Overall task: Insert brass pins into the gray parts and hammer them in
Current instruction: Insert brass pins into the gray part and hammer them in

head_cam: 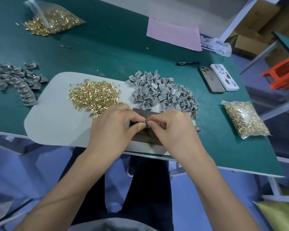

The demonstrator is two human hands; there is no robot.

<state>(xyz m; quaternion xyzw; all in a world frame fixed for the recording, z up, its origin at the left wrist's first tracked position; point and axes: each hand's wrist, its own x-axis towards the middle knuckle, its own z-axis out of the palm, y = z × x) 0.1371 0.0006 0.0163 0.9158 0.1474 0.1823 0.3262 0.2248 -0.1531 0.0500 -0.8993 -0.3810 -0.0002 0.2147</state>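
Note:
A loose heap of brass pins [94,96] lies on a pale grey mat [57,124]. Right of it sits a pile of gray parts [162,92]. My left hand [113,125] and my right hand [172,129] meet fingertip to fingertip over a dark metal block [145,135] at the mat's front edge. Between the fingertips they pinch one small gray part [146,122]; my fingers hide most of it, and whether a pin is in it I cannot tell. A tan bandage wraps my left thumb tip.
Finished parts [15,80] lie in a curved heap at the left. An open bag of pins [52,20] sits far left, a sealed bag [245,120] at the right. Two phones [218,80], a pen [188,63] and pink paper [173,35] lie beyond. The table edge [223,167] runs near my lap.

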